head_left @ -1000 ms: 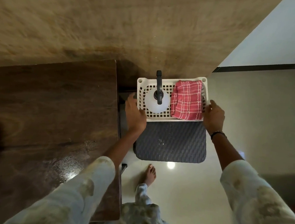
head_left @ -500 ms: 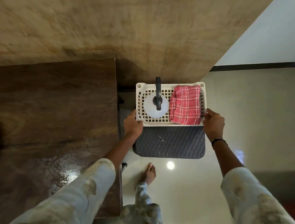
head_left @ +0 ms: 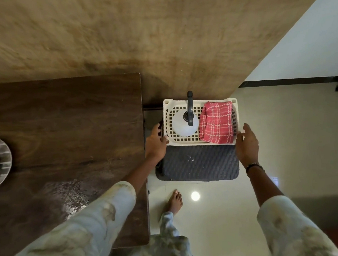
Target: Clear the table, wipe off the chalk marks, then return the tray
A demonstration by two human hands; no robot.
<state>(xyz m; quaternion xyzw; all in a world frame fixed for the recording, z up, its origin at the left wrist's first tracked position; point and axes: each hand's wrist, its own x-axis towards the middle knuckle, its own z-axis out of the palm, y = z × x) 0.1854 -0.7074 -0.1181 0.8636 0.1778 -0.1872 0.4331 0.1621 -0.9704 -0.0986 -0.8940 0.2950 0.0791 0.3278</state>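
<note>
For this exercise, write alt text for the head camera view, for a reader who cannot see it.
Two hands flank a white tray on a dark stool: left hand grips its corner, right hand open. Inside: spray bottle, red cloth.

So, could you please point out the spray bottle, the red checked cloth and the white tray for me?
spray bottle (head_left: pixel 182 125): head view, on its white rounded body.
red checked cloth (head_left: pixel 216 122): head view, middle of the folded fabric.
white tray (head_left: pixel 183 143): head view, on its near rim.
</note>
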